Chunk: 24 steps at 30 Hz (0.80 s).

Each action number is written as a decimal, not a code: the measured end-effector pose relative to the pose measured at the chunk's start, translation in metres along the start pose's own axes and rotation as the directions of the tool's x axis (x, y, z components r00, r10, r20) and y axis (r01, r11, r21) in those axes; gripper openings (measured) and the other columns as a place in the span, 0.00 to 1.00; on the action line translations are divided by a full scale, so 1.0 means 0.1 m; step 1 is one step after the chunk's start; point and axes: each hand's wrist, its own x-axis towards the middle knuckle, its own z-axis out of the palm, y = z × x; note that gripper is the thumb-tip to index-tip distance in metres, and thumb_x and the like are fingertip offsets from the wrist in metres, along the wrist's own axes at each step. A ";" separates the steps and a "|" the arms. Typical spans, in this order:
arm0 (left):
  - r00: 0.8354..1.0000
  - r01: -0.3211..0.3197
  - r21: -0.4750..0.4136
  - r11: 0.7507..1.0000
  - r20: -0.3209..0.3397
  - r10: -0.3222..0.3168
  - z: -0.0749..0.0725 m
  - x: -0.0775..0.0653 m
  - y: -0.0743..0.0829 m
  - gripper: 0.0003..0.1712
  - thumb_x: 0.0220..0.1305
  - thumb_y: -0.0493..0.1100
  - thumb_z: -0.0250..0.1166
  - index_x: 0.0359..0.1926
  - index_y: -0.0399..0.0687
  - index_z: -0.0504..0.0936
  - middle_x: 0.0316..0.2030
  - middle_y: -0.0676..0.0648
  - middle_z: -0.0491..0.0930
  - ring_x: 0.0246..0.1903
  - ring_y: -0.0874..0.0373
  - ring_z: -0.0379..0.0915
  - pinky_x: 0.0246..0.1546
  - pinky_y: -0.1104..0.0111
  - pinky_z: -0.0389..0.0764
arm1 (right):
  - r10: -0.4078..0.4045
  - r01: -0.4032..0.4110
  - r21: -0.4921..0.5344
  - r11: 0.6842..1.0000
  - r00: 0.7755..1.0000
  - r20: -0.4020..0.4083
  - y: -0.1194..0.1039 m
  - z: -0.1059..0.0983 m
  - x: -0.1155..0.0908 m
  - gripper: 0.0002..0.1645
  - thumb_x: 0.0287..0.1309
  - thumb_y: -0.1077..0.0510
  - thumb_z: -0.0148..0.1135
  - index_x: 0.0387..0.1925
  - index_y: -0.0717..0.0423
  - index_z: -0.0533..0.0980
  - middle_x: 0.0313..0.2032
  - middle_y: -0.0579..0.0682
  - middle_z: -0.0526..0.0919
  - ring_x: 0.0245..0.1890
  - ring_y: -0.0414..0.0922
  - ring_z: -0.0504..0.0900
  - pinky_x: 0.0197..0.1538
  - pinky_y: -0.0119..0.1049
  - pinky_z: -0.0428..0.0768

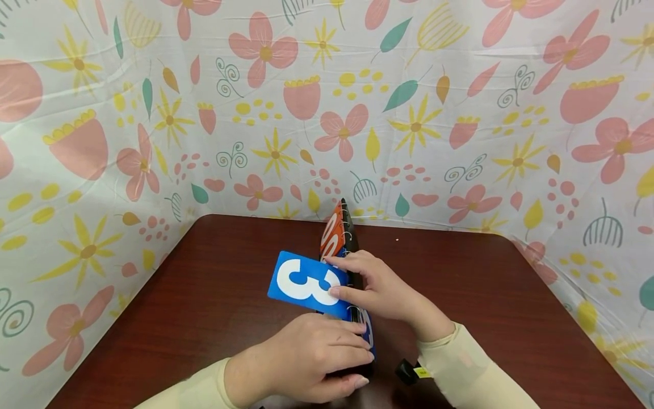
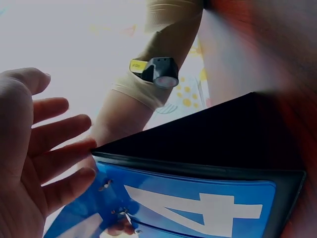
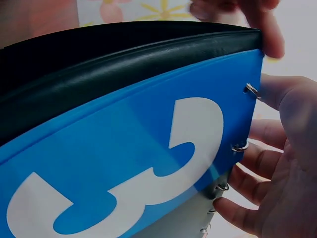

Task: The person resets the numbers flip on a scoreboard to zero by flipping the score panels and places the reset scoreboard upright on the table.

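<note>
A tabletop flip scoreboard [image 1: 346,226] stands like a tent, with ring-bound number cards along its top edge. My right hand [image 1: 380,287] reaches over that edge and pinches a blue card with a white 3 [image 1: 293,278], thumb on its face. The card is raised over the left side. Below it, the left wrist view shows a blue card with a 4 [image 2: 168,178]. On the other face, another blue 3 card [image 3: 143,124] lies against the black board. My left hand [image 1: 311,358] rests at the near end, fingers loosely extended near the top edge.
The scoreboard stands on a dark brown table [image 1: 230,255]. Flower-patterned cloth [image 1: 409,125] hangs behind and around the table. A small black wrist device with a yellow label [image 1: 409,372] sits by my right sleeve. An orange 00 card [image 1: 331,233] shows at the far end.
</note>
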 end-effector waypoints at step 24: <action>0.998 -0.010 0.047 0.999 -0.063 0.013 -0.02 0.00 -0.02 0.14 0.68 0.50 0.69 0.48 0.53 0.94 0.45 0.56 0.92 0.52 0.64 0.88 0.62 0.70 0.78 | 0.018 -0.012 0.059 0.998 0.994 -0.104 -0.09 0.19 0.05 0.13 0.60 0.50 0.77 0.45 0.49 0.92 0.43 0.41 0.80 0.45 0.41 0.80 0.43 0.37 0.82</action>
